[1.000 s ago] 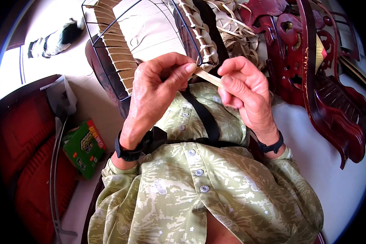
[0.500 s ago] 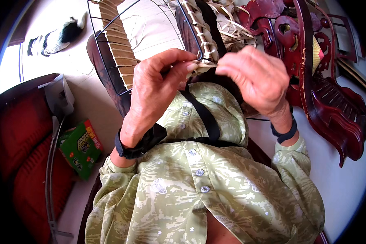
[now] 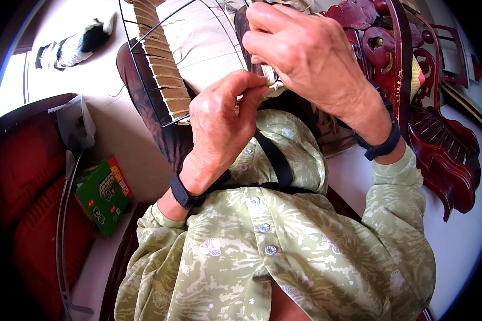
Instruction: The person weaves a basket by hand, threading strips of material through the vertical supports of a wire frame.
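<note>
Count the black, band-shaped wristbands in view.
2: the left wristband circles the wrist behind the bare left hand; the right wristband circles the wrist behind the bare right hand. No others show.

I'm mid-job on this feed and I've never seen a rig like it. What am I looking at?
There is no machine: these are a person's bare hands. The view comes from a fisheye camera worn on the head, looking down, so straight edges bend near the rim. The left hand pinches a pale strip between its fingers. The right hand bends over it; its grip is partly hidden. By the knees is a black wire frame with a tan-wrapped side. On the floor are a green box and what looks like a furry animal.
</note>
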A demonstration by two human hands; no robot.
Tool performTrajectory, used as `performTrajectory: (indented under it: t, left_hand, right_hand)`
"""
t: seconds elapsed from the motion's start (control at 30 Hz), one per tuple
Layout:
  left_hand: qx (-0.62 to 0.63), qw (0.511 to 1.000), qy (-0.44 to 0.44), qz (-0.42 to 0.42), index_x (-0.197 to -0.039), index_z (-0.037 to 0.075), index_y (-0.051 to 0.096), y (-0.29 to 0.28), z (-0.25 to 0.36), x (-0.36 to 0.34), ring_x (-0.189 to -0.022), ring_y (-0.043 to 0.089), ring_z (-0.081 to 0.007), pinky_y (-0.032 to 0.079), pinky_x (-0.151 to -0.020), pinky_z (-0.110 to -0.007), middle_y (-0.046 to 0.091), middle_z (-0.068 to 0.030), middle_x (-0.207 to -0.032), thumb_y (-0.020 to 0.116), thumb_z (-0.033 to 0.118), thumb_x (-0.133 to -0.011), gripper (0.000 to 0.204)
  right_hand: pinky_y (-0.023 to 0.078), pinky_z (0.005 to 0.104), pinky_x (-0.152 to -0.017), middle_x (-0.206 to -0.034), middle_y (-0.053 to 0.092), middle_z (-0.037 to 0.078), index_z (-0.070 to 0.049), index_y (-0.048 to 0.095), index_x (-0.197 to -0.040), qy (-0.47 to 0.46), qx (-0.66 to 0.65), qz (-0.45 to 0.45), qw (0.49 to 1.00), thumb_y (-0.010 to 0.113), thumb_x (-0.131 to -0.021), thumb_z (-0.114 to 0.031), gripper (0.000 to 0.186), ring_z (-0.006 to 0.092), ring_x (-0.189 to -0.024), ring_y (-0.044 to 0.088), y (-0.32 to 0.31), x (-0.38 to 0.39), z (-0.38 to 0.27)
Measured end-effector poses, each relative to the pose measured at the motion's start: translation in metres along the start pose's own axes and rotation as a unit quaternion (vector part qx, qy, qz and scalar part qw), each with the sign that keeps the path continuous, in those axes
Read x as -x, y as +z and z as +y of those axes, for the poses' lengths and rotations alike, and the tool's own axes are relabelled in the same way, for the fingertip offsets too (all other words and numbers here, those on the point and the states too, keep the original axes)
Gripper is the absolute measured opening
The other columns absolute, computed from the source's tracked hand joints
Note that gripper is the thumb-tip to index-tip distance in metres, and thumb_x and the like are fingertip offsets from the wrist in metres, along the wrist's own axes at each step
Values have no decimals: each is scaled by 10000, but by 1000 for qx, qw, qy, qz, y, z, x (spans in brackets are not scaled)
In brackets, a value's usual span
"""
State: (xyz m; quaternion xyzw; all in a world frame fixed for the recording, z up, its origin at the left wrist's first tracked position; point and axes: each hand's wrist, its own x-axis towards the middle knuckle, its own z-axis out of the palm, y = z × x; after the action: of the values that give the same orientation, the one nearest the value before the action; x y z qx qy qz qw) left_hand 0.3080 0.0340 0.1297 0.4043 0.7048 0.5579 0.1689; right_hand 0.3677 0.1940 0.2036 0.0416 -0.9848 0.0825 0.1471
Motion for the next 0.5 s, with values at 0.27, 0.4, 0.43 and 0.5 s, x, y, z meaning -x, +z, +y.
performTrajectory:
  t: [0.27, 0.4, 0.43, 0.5]
  left_hand:
    - [17, 999, 20, 35, -942, 55, 689, 8, -2, 2, -680, 676, -268, 519, -620, -336, 703, -72, -782, 738, 7, -816, 144]
    - [-3, 996, 82, 46, -950, 61, 708, 11, -13, 1, -693, 688, -252, 523, -632, -314, 717, -66, -804, 748, 0, -804, 164]
    - [-7, 996, 77, 38, -945, 57, 712, 9, -12, 1, -700, 693, -249, 525, -638, -309, 718, -72, -807, 748, -5, -802, 160]
    - [16, 999, 42, 19, -937, 49, 719, 7, -8, 1, -715, 701, -235, 530, -655, -297, 722, -80, -819, 744, -11, -807, 145]
  right_hand:
    - [548, 395, -667, -1012, 579, 149, -27, 641, -1021, 56, 35, -65, 996, 586, -857, -119, 196, 286, -777, 659, -7, -12, -6]
    - [549, 394, -684, -968, 597, 154, -19, 654, -954, 61, -27, -43, 997, 614, -851, -123, 152, 295, -795, 659, -6, -10, 2]
    - [550, 389, -689, -951, 601, 153, -19, 659, -939, 69, -41, -47, 996, 627, -849, -129, 146, 292, -803, 658, -10, -10, 4]
    - [549, 377, -693, -927, 607, 149, -21, 669, -917, 41, -70, -5, 997, 654, -841, -146, 146, 286, -804, 653, -9, -5, 15]
